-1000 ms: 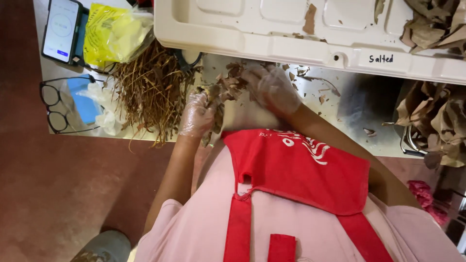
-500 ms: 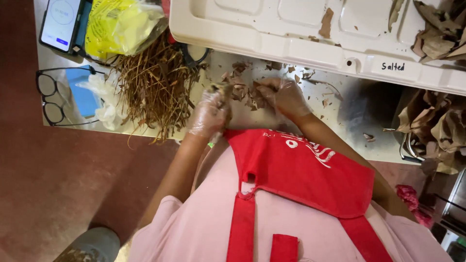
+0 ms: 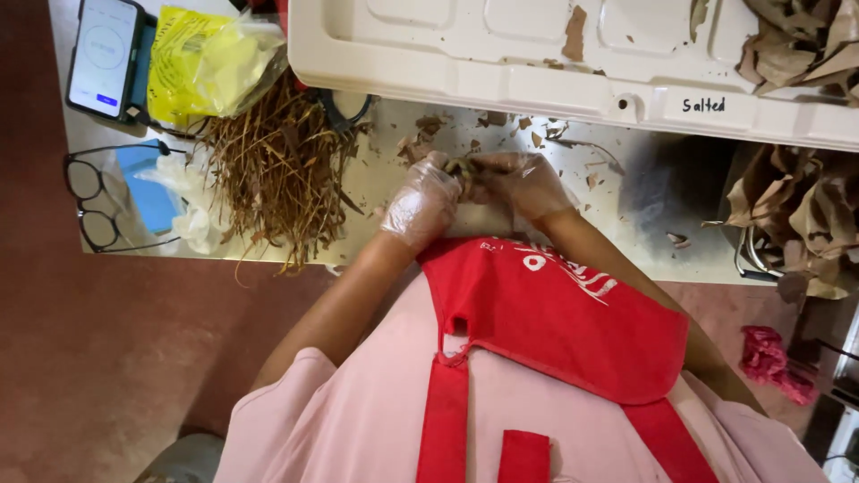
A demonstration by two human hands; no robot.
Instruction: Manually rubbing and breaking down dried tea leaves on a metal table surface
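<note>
Both gloved hands meet over bench [image 3: 626,241]: left hand [image 3: 420,204] and right hand [image 3: 519,183] each in pinching grip on small dried brown piece [image 3: 461,168] between them. Step, judged: pulling piece apart. Stem pile [image 3: 282,170] left of grip. Next needs steady opposing pull.

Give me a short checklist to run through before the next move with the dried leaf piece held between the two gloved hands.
1. Both hands gloved: left hand and right hand wear clear gloves: ok.
2. Grip on the dried leaf piece: fingers of both hands meet on it above the metal table: ok.
3. How much of the piece is left: hidden by fingers: cannot tell.
4. Pile of dry stems lies left of the hands, apart from them: ok.
5. Table under the hands free of scraps: brown flakes scattered there: not ok.
6. Glasses and phone lie beyond the stems: ok.
</note>
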